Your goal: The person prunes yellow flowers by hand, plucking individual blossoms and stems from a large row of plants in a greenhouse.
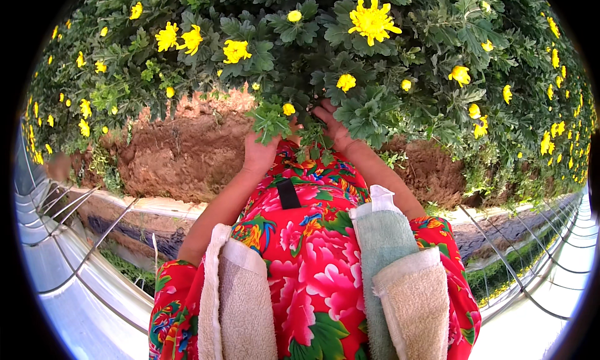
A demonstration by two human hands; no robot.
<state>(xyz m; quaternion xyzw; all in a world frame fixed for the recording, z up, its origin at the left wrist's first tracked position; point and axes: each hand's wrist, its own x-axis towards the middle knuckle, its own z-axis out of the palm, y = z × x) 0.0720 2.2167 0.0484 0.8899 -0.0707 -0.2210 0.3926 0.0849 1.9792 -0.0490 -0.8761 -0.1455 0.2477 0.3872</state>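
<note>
In the head view, my left hand (261,149) is low among the front leaves of a chrysanthemum plant (375,111). A leafy green shoot (269,118) covers its fingers, so any grip is hidden. My right hand (332,125) reaches into the same foliage, a little farther forward, with bent fingers against the leaves and stems. Its fingertips are partly lost in the dark greenery. Between the hands a small yellow bloom (288,109) stands above a hanging leafy sprig (313,142). A larger yellow flower (346,82) opens just beyond my right hand.
Dense chrysanthemums with yellow blooms (373,22) fill the far side. Bare brown soil (183,149) lies to the left of my hands. Towels (243,294) hang over my red floral garment (314,266). Behind me curve metal hoops (506,266) and plastic sheeting (84,308).
</note>
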